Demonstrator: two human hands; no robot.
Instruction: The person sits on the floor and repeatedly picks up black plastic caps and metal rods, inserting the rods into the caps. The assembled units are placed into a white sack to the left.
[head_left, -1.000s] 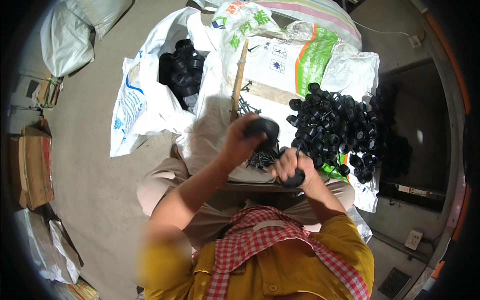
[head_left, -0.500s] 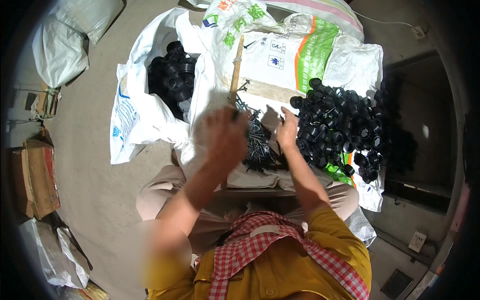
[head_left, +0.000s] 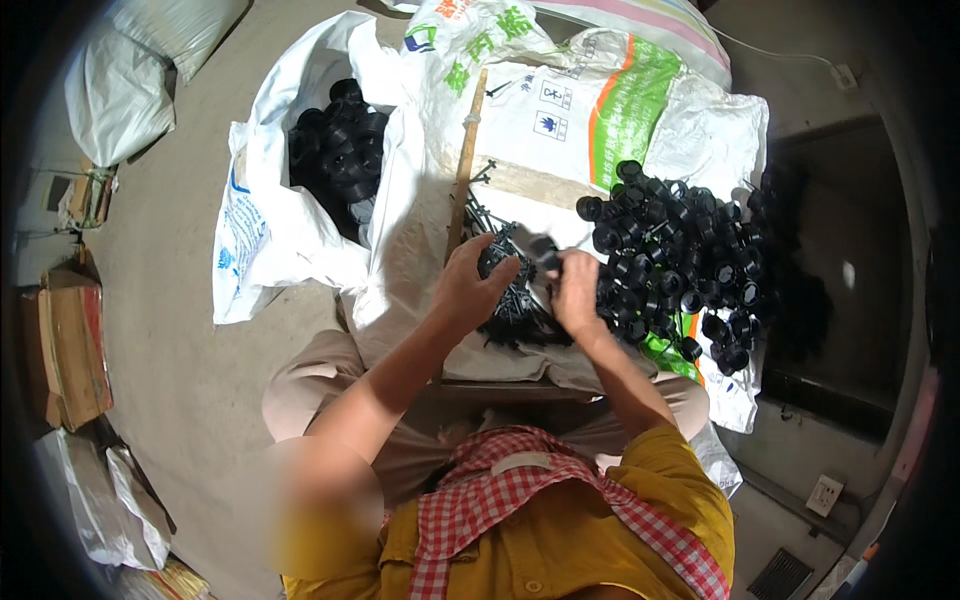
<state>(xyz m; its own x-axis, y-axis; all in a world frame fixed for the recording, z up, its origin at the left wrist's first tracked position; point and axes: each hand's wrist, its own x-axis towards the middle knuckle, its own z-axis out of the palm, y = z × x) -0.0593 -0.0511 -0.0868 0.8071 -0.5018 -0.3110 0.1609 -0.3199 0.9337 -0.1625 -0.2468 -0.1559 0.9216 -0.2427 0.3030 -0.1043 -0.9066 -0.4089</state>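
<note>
My left hand reaches over a pile of thin black plastic stems, its thumb and fingers apart. I see nothing clearly held in it. My right hand, just to the right of that pile, grips a black round plastic cap between thumb and fingers; the cap is a little blurred. Beyond the right hand lies a heap of black caps, some with stems sticking out of them. A wooden stick lies along the left side of the stem pile.
An open white woven sack at the left holds several black caps. Printed white sacking covers the work surface. A cardboard box stands at the far left, with a stuffed white sack behind it.
My left hand has come away from the side of the white sack, moving right and down to the stem pile. A black cap now shows in my right hand, which has moved slightly down.
</note>
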